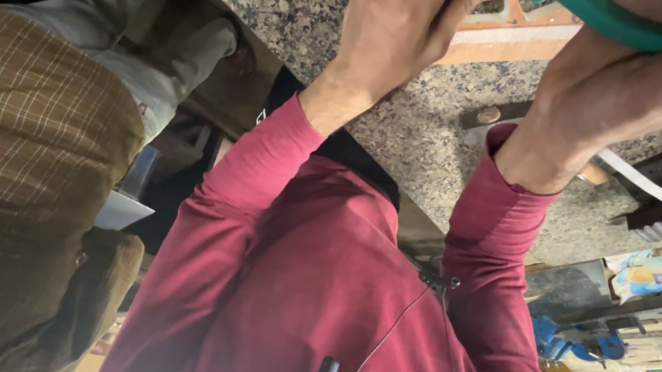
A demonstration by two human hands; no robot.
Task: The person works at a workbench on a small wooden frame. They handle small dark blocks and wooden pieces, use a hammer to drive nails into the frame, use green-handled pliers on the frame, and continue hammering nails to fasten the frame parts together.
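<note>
Here my own red shirt [308,294] fills the near view, below the granite counter [407,128]. I seem mid-job on the wooden frame [505,30] lying on that counter; steadiness matters next. My left hand [400,20] pinches its edge, while my right hand [644,74] is wrapped tight around green tool handles [609,14].
</note>
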